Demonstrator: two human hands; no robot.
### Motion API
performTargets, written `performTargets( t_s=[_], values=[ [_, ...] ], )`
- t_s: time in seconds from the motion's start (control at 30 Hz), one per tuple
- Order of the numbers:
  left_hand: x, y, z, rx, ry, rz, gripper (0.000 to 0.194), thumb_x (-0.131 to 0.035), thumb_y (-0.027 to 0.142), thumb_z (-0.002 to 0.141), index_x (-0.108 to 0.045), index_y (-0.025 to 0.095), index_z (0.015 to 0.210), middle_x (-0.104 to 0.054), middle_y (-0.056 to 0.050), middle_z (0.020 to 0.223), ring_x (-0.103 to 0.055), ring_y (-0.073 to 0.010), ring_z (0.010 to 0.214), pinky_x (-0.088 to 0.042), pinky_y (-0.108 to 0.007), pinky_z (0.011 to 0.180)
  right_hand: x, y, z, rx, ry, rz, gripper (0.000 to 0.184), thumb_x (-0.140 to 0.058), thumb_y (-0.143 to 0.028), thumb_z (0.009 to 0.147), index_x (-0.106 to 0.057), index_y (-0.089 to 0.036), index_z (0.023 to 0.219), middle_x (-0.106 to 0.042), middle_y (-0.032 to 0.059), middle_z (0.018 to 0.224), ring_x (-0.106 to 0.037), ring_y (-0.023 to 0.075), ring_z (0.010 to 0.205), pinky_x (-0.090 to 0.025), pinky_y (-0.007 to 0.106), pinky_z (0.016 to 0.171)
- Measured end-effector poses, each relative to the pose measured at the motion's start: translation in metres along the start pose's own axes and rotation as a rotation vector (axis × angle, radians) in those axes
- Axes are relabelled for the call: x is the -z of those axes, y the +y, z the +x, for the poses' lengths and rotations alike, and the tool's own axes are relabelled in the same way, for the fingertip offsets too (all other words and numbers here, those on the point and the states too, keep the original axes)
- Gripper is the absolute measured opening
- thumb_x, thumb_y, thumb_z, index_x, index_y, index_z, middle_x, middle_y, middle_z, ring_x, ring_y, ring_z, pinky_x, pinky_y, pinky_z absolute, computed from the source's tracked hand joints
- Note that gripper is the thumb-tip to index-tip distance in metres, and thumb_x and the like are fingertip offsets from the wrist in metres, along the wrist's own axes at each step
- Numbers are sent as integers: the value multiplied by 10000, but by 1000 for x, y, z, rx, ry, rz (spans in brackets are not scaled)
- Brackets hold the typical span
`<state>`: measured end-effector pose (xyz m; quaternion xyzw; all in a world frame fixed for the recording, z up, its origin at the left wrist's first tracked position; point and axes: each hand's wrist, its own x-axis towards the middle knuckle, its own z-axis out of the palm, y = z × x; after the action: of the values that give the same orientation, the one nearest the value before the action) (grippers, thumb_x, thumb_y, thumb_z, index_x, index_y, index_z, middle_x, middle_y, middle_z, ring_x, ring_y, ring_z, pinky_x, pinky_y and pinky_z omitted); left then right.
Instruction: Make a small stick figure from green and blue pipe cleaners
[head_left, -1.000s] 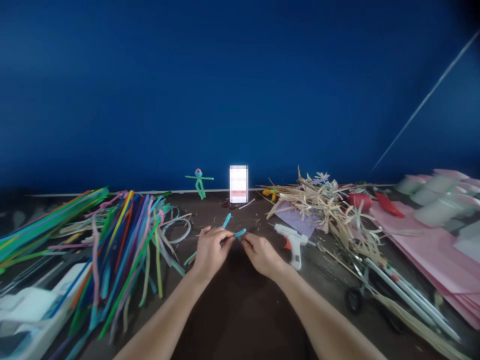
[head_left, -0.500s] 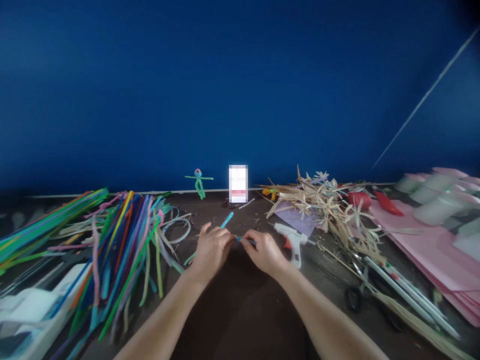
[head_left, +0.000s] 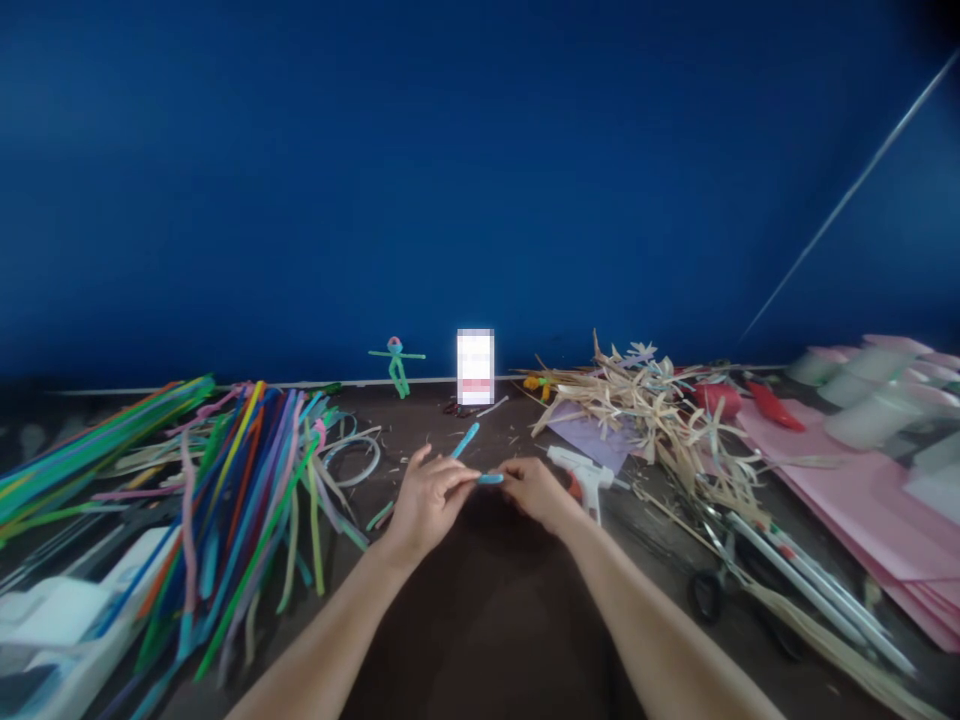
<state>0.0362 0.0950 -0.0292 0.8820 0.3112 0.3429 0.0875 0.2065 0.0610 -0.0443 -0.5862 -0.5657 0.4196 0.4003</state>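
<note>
My left hand (head_left: 427,505) and my right hand (head_left: 536,493) are close together above the dark brown tabletop (head_left: 480,600). Their fingertips pinch a short blue pipe cleaner piece (head_left: 490,479) between them. A longer blue pipe cleaner end (head_left: 465,440) sticks up beyond my left hand, and a green end (head_left: 379,516) shows at its lower left. I cannot tell whether these two ends are one piece. A white hot glue gun (head_left: 589,477) with an orange trigger lies just right of my right hand.
A spread of multicoloured pipe cleaners (head_left: 247,500) fills the left side. Dried straw strips (head_left: 652,420) are heaped at back right, above scissors (head_left: 705,596) and pink paper sheets (head_left: 862,500). A green pipe cleaner figure (head_left: 397,365) stands against the blue wall (head_left: 480,170).
My hands have drawn closer, with my right hand moving left. The short blue piece now lies level between the fingertips and shows more clearly.
</note>
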Motion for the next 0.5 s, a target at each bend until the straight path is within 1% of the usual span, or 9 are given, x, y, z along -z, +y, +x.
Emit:
performTargets(
  t_s=[0.07,0.17,0.27,0.37,0.5],
  values=[
    [-1,-1,-1,30,8,15,161,-457,217,802,-614,233,834,-658,6,787,-590,-123,740,-239,-374,928,-3,-1,-2,56,-31,-56,229,-417,-234,770,-523,-156,582,-436,-53,463,-364,60,382,-260,172,380],
    [-2,-4,-2,77,24,59,160,-457,222,797,-612,231,834,-663,2,806,-597,-135,752,-246,-373,915,-6,-7,-6,179,-20,-175,265,-364,-197,805,-525,-161,598,-478,-33,505,-438,81,465,-326,180,467],
    [-2,-4,-2,110,18,90,167,-447,233,800,-612,229,827,-662,-3,815,-593,-145,769,-258,-359,893,-9,-13,-11,272,-26,-319,222,-394,-178,797,-534,-167,625,-515,-18,559,-473,98,536,-335,190,521],
    [-1,-2,-2,117,-11,109,186,-430,234,809,-615,238,821,-658,3,812,-587,-144,758,-267,-343,858,-10,-16,-13,306,-71,-381,178,-431,-179,780,-532,-167,634,-532,-15,592,-472,100,554,-319,188,516],
    [1,1,-2,104,-7,162,204,-415,224,817,-617,243,830,-654,-4,813,-580,-151,751,-254,-350,832,-11,-16,-13,283,-75,-363,197,-440,-208,776,-525,-154,606,-503,-26,560,-442,91,539,-297,182,496]
  ],
)
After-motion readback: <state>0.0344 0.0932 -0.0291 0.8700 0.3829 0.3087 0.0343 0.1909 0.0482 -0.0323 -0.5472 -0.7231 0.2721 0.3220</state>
